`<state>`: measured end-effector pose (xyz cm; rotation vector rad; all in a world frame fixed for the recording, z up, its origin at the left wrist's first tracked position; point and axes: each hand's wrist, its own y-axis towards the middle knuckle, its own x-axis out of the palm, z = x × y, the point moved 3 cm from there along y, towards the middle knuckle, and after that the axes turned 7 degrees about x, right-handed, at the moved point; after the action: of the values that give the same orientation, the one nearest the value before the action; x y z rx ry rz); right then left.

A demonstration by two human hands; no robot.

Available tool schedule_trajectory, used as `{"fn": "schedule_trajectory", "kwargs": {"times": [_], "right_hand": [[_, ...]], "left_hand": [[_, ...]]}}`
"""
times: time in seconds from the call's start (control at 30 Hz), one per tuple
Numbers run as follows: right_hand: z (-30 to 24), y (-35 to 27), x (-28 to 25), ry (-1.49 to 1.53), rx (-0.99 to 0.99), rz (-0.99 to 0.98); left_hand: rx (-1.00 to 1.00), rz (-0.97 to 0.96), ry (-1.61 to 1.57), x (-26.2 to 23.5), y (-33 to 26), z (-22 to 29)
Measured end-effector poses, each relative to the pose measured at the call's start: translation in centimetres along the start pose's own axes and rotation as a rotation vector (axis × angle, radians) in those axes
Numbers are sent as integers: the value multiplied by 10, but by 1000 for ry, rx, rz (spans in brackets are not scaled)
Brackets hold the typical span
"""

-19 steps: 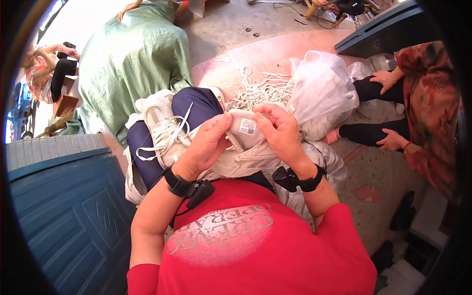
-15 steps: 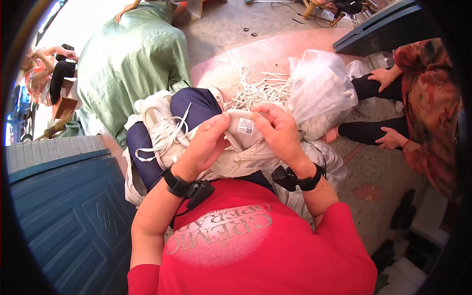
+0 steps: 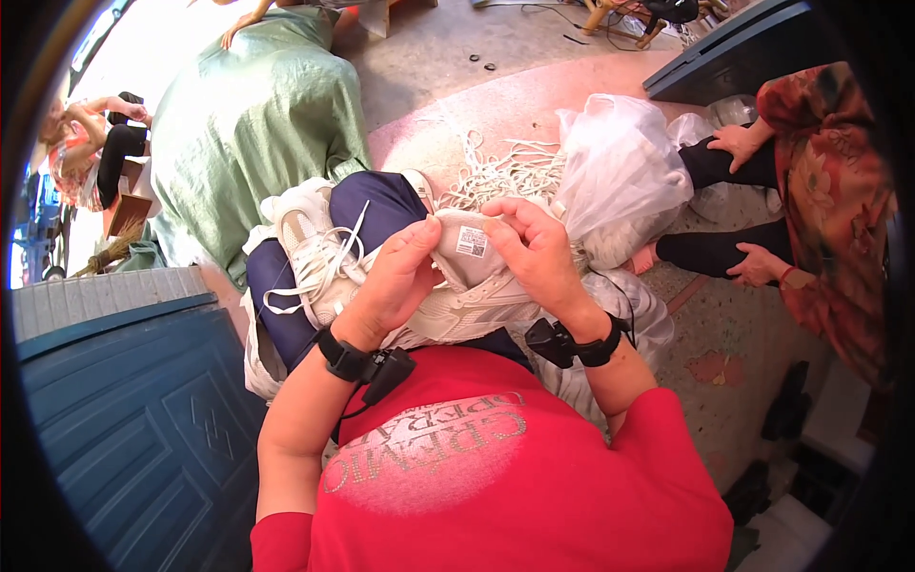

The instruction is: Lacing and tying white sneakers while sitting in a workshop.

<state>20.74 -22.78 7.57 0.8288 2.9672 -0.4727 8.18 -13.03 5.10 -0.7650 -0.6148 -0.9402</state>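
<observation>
A beige sneaker (image 3: 467, 316) lies across my lap, its padded tongue (image 3: 452, 259) lifted toward me. On the tongue is a small white printed label (image 3: 471, 242). My left hand (image 3: 402, 272) pinches the tongue's left edge between thumb and fingers. At the opposite edge, my right hand (image 3: 536, 255) also grips the tongue, thumb in front and fingers curled behind. Another pale sneaker (image 3: 303, 238) rests on my left thigh, with long white laces (image 3: 329, 286) hanging loose over it. The lower side of the held sneaker is partly hidden by my hands.
A tangle of white laces (image 3: 505, 173) lies just beyond my hands, beside a white plastic bag (image 3: 620, 157). Green cloth (image 3: 257, 119) covers a bulky heap at the far left. A blue panel (image 3: 143, 400) stands left. A person in patterned clothing (image 3: 829, 200) sits at the right.
My hands keep the same pinch on the sneaker's tongue. The tongue and its label have tilted very slightly; otherwise the view has only shifted a little.
</observation>
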Motion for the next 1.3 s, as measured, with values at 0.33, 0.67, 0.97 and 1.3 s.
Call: {"fn": "schedule_trajectory", "kwargs": {"times": [0.33,0.67,0.97,1.3], "right_hand": [[-3,0,-1,-34,-26,37],[-1,-1,-1,-56,7,1],[-6,-3,-1,-2,-31,-20],[-2,1,1,4,11,-12]], "left_hand": [[-15,4,-21,-1,1,1],[-18,6,-24,0,0,-1],[-15,21,-13,0,1,-1],[-4,59,-6,-1,2,0]]}}
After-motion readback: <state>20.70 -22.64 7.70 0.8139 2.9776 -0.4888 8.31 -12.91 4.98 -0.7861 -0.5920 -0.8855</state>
